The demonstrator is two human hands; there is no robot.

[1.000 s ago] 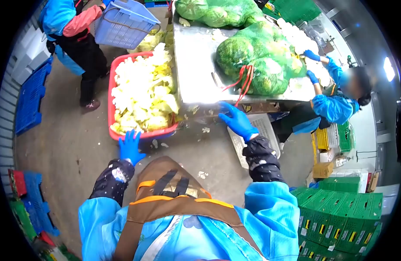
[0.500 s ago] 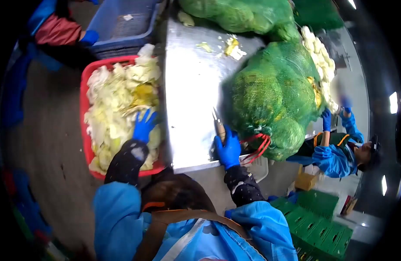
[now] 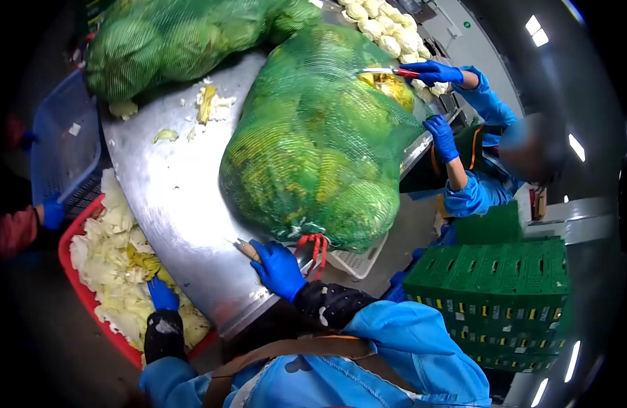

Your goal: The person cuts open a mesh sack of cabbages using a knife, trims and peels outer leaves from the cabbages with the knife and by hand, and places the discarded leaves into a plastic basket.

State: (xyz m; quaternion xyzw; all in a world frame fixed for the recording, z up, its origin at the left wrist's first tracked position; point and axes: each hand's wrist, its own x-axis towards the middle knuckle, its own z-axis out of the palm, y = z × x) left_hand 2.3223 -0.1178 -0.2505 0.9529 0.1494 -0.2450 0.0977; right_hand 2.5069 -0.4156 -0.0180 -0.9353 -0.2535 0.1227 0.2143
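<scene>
My right hand (image 3: 281,270), in a blue glove, is closed around the wooden handle of a knife (image 3: 246,249) over the front of the metal table (image 3: 184,231). The short blade points left. Just beyond that hand lies a large green mesh bag of cabbages (image 3: 313,146), its neck tied with a red cord (image 3: 316,251). My left hand (image 3: 163,294), also gloved, rests on loose cabbage leaves (image 3: 116,265) in a red basket (image 3: 89,306). Its fingers are stretched out, with their tips partly hidden by the leaves.
Another mesh bag of cabbages (image 3: 177,44) lies at the back. Leaf scraps (image 3: 206,103) litter the table. At right, a co-worker (image 3: 476,149) holds a red-handled knife (image 3: 395,71) by the bag. Green crates (image 3: 483,285) stand behind me; a blue crate (image 3: 65,136) is left.
My view has swung to the right, bringing the co-worker and green crates further in. My right hand still holds the knife; my left hand stays on the leaves.
</scene>
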